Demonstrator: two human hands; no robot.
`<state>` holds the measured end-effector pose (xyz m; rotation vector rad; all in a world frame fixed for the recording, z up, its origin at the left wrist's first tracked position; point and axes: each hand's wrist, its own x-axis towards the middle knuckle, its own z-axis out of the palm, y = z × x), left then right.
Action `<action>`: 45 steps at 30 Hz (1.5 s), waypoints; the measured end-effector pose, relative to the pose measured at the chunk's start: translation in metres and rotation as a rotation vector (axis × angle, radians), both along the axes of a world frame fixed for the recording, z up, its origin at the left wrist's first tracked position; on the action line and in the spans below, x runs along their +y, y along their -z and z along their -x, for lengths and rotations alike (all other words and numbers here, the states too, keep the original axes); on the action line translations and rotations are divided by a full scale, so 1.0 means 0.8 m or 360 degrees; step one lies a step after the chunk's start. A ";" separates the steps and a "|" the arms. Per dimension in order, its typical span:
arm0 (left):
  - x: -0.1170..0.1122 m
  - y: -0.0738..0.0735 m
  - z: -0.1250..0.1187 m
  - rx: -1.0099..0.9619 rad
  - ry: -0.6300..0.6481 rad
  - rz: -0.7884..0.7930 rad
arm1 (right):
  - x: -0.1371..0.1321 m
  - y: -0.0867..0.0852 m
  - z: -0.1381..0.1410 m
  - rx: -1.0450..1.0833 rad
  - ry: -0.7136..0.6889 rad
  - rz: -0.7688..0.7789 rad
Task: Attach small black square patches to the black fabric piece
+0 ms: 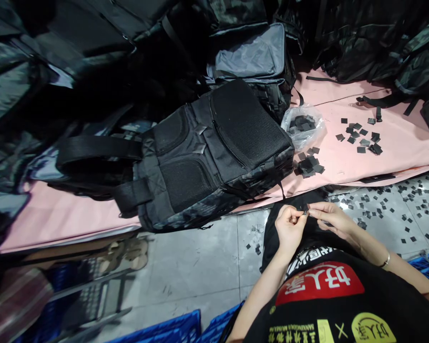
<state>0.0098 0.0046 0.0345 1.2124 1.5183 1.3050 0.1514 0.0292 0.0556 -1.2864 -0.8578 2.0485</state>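
Your left hand (289,228) and right hand (331,216) meet at about five o'clock in the view, just above your lap. Fingers of both hands are pinched closed on one small black square piece (306,211), held between the fingertips; it is too small to say which hand carries it. Judged by its look, the piece is thin, light and flexible, easily dropped or bent, so hold it by opposite edges with fingertip pressure only. At two o'clock from your hands, loose black squares (361,136) lie scattered on the pink desk (396,152); a clear plastic bag (303,126) holding more sits at twelve o'clock, with a small heap (309,166) just below it. A black backpack (207,157) lies back-panel up at ten o'clock, its strap (96,148) stretched toward nine o'clock. Further squares litter the grey floor (389,205) at three o'clock. Blue crates (164,331) stand at seven o'clock.
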 end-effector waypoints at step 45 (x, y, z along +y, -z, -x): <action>-0.004 0.012 -0.003 -0.0049 0.0158 0.0311 | -0.004 0.017 0.022 -0.1182 0.0165 -0.1266</action>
